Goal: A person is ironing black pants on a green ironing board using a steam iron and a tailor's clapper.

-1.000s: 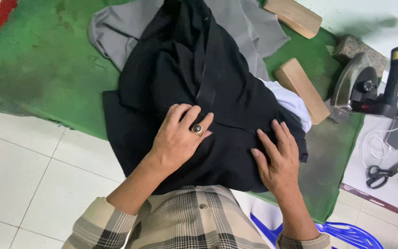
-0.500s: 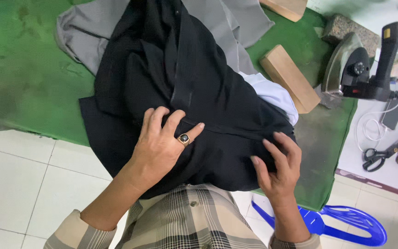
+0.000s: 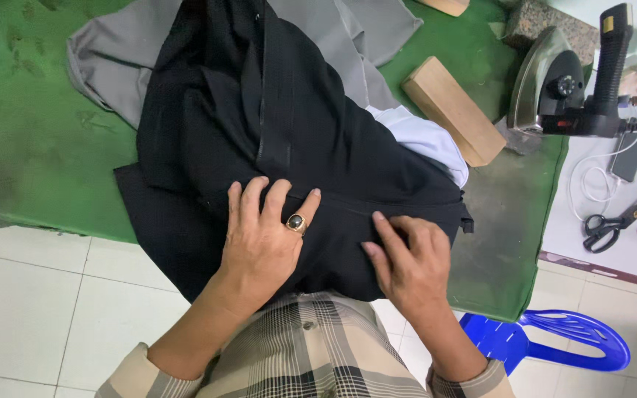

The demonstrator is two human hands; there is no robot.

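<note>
Black garment (image 3: 296, 140) lies bunched across the green counter (image 3: 31, 133), w/ its near edge hanging over the counter's front toward the person. Both hands lie flat on that near edge, palms down, fingers spread, gripping nothing. Left hand (image 3: 263, 243) sits at approx 7 o'clock on the garment, fingers pointing to 12, a dark-stoned ring (image 3: 296, 222) on one finger. Right hand (image 3: 411, 262) is at approx 5 o'clock, just beside the left but not touching it, fingers angled toward 11 and pressing a fold near the garment's lower right corner. A grey cloth (image 3: 112, 63) lies under the garment, showing at 10 and 1 o'clock; a white cloth (image 3: 425, 140) peeks out at 3. Beyond that, at 2 o'clock, a wooden block (image 3: 455, 110) lies on the counter, then an iron (image 3: 554, 85) further right. Scissors (image 3: 602, 225) lie on a white surface at far right. Blue plastic chair (image 3: 554, 339) at 4 o'clock, on the tile floor.
</note>
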